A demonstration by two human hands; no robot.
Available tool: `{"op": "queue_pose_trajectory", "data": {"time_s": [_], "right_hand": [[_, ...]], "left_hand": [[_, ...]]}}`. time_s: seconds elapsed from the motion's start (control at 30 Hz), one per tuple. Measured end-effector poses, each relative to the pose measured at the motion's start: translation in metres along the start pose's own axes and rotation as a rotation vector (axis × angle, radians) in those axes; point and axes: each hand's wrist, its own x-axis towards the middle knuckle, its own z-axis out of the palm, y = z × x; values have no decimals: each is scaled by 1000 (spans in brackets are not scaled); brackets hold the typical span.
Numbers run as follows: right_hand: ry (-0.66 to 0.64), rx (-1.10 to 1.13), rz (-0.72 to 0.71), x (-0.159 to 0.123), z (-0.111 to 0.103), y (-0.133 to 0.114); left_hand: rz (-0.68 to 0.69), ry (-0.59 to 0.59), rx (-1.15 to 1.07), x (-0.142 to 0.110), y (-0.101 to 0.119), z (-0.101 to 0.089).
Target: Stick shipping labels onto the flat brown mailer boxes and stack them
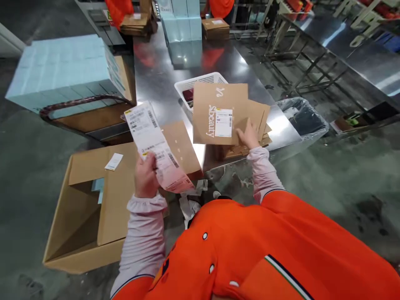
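Observation:
My left hand (146, 175) is closed around a strip of printed shipping labels (153, 143), which hangs slanted above the table's left edge. A flat cardboard mailer (203, 112) with white lettering carries a white label (223, 123) on its face. At its lower right corner, my right hand (249, 135) grips the mailer with the thumb on top; the other fingers are partly hidden. More flat cardboard mailers (258, 114) lie under and beside it. Another brown cardboard piece (179, 143) rests at the table edge behind the labels.
A white basket (206, 78) stands behind the mailer on the metal table (150, 71). Light blue boxes (62, 71) fill a cart at left, above a large open carton (115, 200). A lined bin (303, 118) stands right. Other people in orange (221, 6) are at the far end.

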Motion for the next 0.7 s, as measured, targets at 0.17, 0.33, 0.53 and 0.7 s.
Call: {"op": "queue_pose_trajectory", "data": {"time_s": [0.17,0.33,0.53,0.7], "right_hand": [[-690,399,-196,-80,49,-55],[-795,643,-238,-165,103,-83],[-968,511,-416,-139,102,-109],[-920,352,-540,-130,116,-118]], "left_hand": [[-79,-104,-23,-50,-24,14],[-2,-31,12,-68,-28,0],[3,132,-6,-73,-37,-16],[15,353,61,-72,-62,-10]]}}
